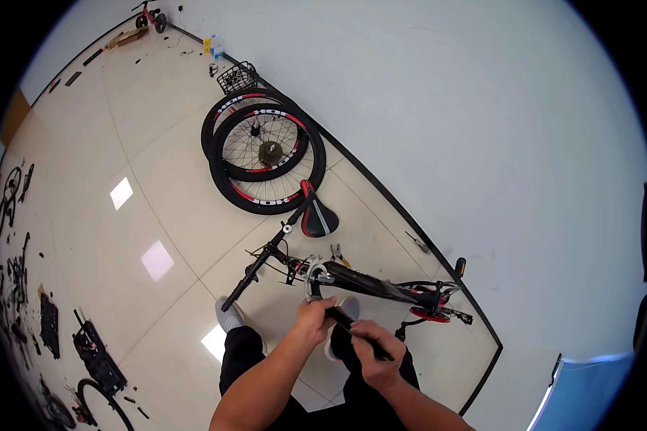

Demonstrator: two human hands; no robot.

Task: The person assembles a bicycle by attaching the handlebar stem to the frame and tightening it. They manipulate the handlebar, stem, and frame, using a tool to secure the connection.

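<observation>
A black bicycle frame (377,284) without wheels stands before me, its black handlebar (255,271) turned toward the left. Close to the frame's front end, my left hand (313,322) is closed around the upper end of a black bar (340,317). My right hand (376,353) is wrapped around the lower part of that same bar, just above my legs. What kind of part the bar is, and whether it joins the frame, I cannot tell. Looped at the front of the frame is a pale grey cable or strap (314,270).
Beyond the handlebar lie a black-and-red saddle (318,218) and two bicycle wheels (266,203), overlapping. Pliers (338,254) and a screwdriver-like tool (418,243) rest on the tiles. A wire basket (237,77) sits by the wall (482,144). Several dark parts (97,355) are scattered left.
</observation>
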